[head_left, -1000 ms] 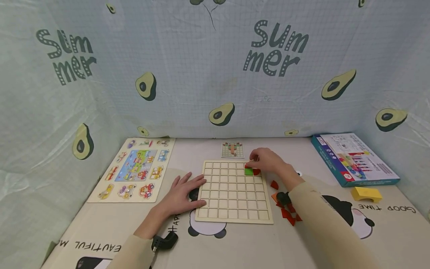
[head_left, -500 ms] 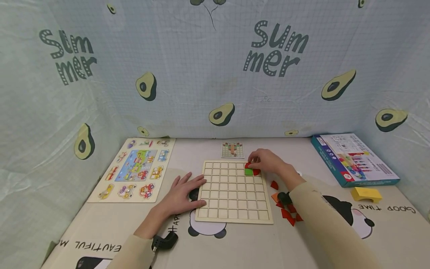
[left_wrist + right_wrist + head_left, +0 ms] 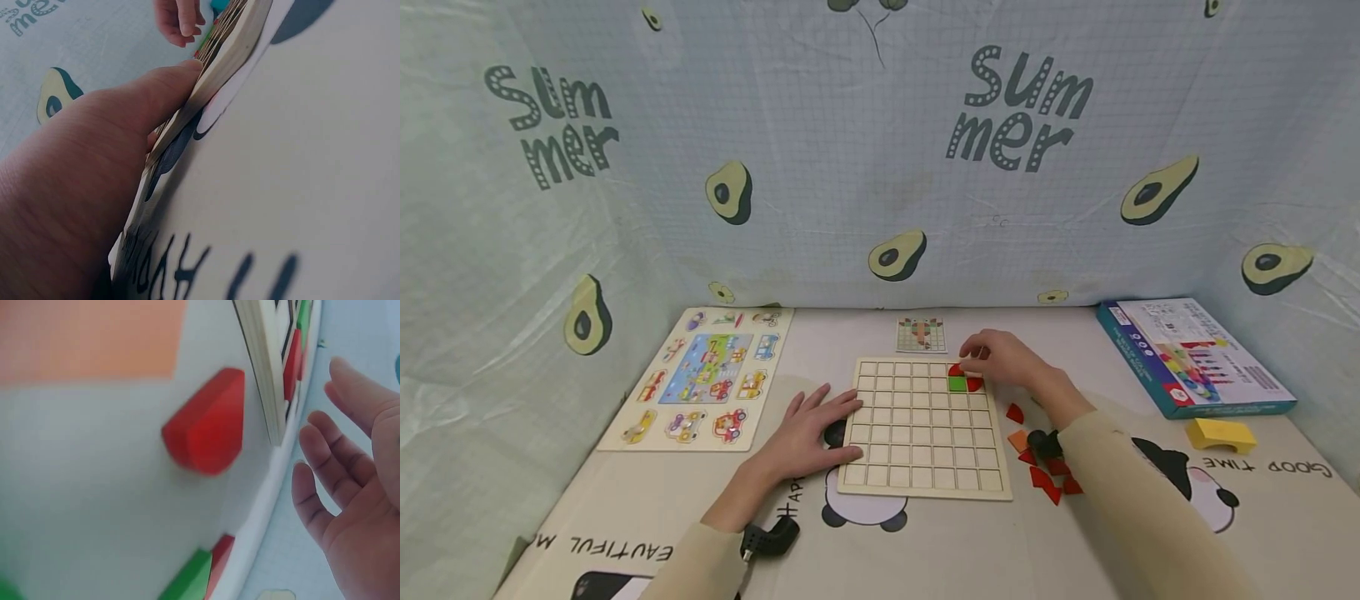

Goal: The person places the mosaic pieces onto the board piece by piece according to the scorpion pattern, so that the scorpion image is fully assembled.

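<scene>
Left hand [image 3: 808,433] lies at the left edge of the one grid board [image 3: 919,435], fingers spread, probably to stop it sliding; right hand [image 3: 1003,360] is at the far right corner, fingers parted and loosely bent, nothing seen between them. One pattern card [image 3: 922,335] sits just past the board's far edge, presumably for easy sighting. By that far right corner, two red pieces [image 3: 974,384] and one green square [image 3: 957,383] show; off the right edge, likely for reach, one orange piece [image 3: 1018,441] and about six loose red pieces [image 3: 1015,412], overlap blurring the count.
</scene>
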Demonstrator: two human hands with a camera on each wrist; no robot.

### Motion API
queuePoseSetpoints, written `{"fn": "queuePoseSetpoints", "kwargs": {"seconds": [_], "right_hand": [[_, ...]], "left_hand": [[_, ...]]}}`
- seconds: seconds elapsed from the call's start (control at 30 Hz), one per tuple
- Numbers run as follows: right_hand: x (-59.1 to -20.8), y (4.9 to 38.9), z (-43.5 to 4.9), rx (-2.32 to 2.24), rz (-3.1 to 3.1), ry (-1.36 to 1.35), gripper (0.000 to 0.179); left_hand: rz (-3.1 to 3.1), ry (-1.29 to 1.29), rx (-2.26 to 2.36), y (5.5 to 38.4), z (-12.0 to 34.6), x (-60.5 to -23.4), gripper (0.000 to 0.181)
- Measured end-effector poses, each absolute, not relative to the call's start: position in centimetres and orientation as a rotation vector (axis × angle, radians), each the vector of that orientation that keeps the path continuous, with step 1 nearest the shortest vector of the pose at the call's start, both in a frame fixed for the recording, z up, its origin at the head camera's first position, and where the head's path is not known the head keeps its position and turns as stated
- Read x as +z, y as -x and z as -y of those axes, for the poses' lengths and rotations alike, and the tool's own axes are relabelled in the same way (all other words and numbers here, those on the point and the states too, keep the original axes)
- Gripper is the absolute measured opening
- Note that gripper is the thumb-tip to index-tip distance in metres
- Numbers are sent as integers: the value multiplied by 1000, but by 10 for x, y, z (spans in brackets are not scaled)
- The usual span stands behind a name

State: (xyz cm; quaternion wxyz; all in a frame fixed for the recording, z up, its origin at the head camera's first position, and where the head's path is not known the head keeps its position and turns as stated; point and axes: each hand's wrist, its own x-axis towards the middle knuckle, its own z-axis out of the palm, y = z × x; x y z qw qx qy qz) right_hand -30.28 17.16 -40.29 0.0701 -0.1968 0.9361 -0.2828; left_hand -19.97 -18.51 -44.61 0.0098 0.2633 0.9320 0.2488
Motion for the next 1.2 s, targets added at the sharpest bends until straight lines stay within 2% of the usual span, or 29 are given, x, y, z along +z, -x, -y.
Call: {"fn": "queuePoseSetpoints", "kwargs": {"seconds": [0.43,0.83,1.2], "right_hand": [[-397,285,-205,-927,-2855,709,29],[-398,266,-237,-915,-2841,649,33],[-398,248,-251,-904,-2759,702,32]], "left_hand": [[-2913,-828,781,198,186,-445,73],[-2911,-832,796,198,186,-449,73],[-2917,-837,791,200,185,-448,73]]}}
